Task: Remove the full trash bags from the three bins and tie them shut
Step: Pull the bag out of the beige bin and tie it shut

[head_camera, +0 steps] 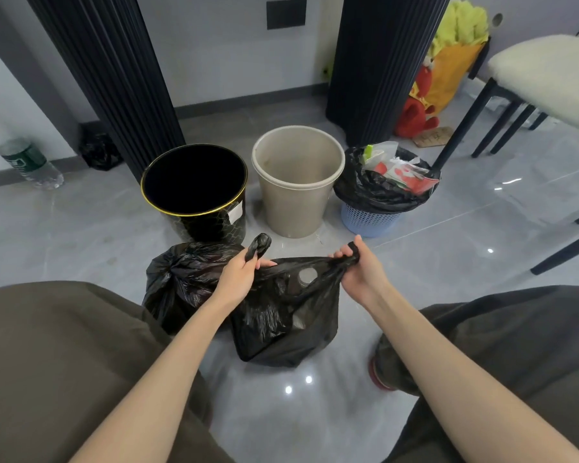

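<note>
A black trash bag stands on the floor between my knees, its mouth pulled wide. My left hand grips the bag's left handle, which sticks up above the fist. My right hand grips the right handle. A tied black bag lies just left of it, behind my left hand. Behind them stand three bins: a black bin with a gold rim, a beige bin, both without a bag, and a blue mesh bin holding a full black bag with wrappers on top.
Glossy grey tile floor all around. Dark ribbed columns rise behind the bins. A plastic bottle and a small black bag lie at the left wall. A chair with black legs and plush toys stand at the right.
</note>
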Available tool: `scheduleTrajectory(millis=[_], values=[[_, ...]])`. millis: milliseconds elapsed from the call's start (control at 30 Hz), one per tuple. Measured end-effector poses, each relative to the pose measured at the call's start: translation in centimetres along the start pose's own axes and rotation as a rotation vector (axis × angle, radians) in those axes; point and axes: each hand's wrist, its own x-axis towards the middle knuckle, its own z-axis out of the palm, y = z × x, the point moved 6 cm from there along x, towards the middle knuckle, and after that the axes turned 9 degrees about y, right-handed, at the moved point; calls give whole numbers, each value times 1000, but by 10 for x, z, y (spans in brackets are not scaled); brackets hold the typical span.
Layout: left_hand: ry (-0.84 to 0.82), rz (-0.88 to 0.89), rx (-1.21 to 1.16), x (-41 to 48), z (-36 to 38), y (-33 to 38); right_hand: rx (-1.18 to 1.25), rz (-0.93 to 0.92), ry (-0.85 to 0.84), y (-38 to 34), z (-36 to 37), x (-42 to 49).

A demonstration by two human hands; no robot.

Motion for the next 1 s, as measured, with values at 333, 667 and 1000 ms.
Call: scheduleTrajectory(millis=[333, 667, 1000], values=[[-159, -65, -62, -18, 29, 9, -270, -47, 52, 11, 13, -1], [-152, -6, -80, -7, 68, -8, -474, -187, -22, -6, 20, -7], [58, -104, -104, 2, 77, -23, -410, -189, -139, -19, 7, -3]])
